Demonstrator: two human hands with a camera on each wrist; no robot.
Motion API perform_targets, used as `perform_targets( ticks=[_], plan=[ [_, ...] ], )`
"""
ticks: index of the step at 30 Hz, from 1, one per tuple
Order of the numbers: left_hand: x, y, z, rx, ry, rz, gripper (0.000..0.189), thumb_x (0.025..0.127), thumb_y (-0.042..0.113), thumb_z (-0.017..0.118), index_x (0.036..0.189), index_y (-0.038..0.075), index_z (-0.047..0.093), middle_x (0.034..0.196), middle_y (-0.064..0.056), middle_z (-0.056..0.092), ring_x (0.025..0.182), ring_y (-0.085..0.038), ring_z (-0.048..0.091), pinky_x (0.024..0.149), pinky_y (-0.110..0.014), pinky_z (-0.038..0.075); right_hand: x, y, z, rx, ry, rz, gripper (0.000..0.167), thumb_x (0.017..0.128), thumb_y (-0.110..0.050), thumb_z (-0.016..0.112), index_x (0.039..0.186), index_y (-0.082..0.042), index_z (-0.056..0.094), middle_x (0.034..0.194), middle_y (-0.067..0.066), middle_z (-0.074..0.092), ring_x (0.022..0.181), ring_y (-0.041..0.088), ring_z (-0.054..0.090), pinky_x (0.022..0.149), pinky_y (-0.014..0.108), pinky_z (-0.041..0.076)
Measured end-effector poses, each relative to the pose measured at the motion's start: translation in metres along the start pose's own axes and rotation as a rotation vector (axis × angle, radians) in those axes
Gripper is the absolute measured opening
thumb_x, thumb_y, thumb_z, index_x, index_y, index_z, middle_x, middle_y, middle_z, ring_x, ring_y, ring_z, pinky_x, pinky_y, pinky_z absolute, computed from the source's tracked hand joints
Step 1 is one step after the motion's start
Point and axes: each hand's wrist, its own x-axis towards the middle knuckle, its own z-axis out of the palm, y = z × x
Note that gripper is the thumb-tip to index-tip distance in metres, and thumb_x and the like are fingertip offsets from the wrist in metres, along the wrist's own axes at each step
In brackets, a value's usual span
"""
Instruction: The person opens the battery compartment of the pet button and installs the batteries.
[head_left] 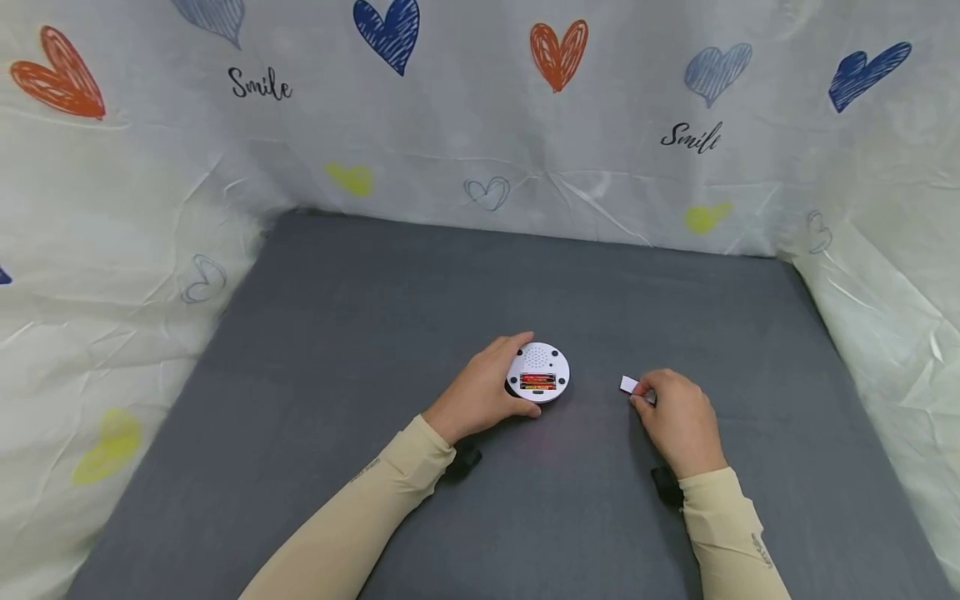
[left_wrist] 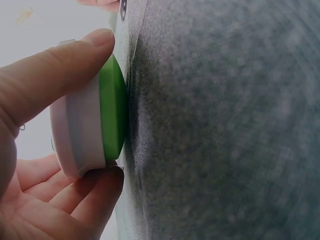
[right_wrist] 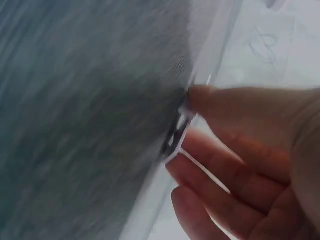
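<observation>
My left hand (head_left: 480, 390) grips a round white battery-powered device (head_left: 536, 358) from its left side, thumb at the near edge and fingers round the far edge. Its back faces up, showing a grid of small holes, dark feet and a battery compartment with red batteries (head_left: 537, 381) in it. Seen from the left wrist, the device has a green face (left_wrist: 113, 110) turned down against the grey cloth. To the right and apart from it, my right hand (head_left: 681, 421) pinches a small white battery cover (head_left: 627, 384) close over the cloth.
Grey cloth (head_left: 390, 317) covers the table. White sheeting (head_left: 615, 167) printed with hearts and lettering closes off the back and both sides. A dark wrist strap (head_left: 666, 486) shows at the right sleeve, another (head_left: 463, 461) at the left.
</observation>
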Motion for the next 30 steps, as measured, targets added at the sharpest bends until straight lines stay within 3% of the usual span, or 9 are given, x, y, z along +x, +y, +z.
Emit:
perform_targets(
  ticks=[6,12,15,17,24,30],
  plan=[
    [0.001,0.0,0.001,0.001,-0.01,0.012,0.109,0.079,0.026,0.1,0.168,0.016,0.039,0.163,-0.004,0.051,0.142,-0.024,0.055,0.119,-0.045,0.047,0.002,-0.022,0.002,0.006,0.016,-0.119,0.01,0.09,-0.009,0.085,0.087,-0.013,0.076,0.099,0.008,0.077,0.084,0.026,0.066,0.072,0.049,0.055],
    [-0.002,-0.002,0.002,-0.003,-0.002,0.017,0.107,0.08,0.025,0.1,0.167,0.014,0.039,0.163,-0.007,0.052,0.141,-0.025,0.056,0.118,-0.046,0.048,0.004,-0.066,0.006,0.028,0.044,-0.415,0.013,0.088,-0.006,0.087,0.089,-0.012,0.075,0.1,0.003,0.076,0.093,0.021,0.068,0.08,0.043,0.058],
    [-0.003,-0.002,0.003,-0.009,0.001,0.014,0.106,0.08,0.024,0.099,0.167,0.014,0.04,0.163,-0.007,0.052,0.139,-0.025,0.057,0.117,-0.046,0.049,0.004,-0.077,0.01,0.023,0.045,-0.486,0.013,0.089,-0.006,0.086,0.09,-0.012,0.074,0.097,0.002,0.076,0.091,0.02,0.068,0.08,0.04,0.059],
    [-0.003,-0.001,0.003,-0.011,0.003,0.015,0.106,0.08,0.024,0.099,0.167,0.014,0.04,0.162,-0.007,0.052,0.139,-0.025,0.057,0.116,-0.045,0.05,0.004,-0.076,0.01,0.024,0.045,-0.465,0.013,0.09,-0.006,0.086,0.09,-0.012,0.074,0.098,0.002,0.075,0.091,0.02,0.068,0.079,0.04,0.059],
    [0.0,0.001,0.002,-0.008,-0.003,0.031,0.108,0.078,0.025,0.1,0.167,0.013,0.04,0.16,-0.007,0.054,0.14,-0.025,0.057,0.118,-0.045,0.049,-0.001,-0.052,0.003,0.078,0.036,-0.255,0.013,0.089,-0.005,0.086,0.091,-0.013,0.076,0.108,0.007,0.077,0.102,0.028,0.071,0.084,0.049,0.059],
    [0.0,0.0,0.0,-0.001,0.006,0.031,0.107,0.078,0.025,0.1,0.166,0.013,0.04,0.159,-0.006,0.054,0.14,-0.024,0.057,0.119,-0.044,0.048,-0.001,-0.048,0.011,0.099,-0.038,-0.211,0.008,0.091,-0.01,0.087,0.092,-0.013,0.08,0.102,0.007,0.077,0.098,0.029,0.072,0.085,0.051,0.058]
  ],
)
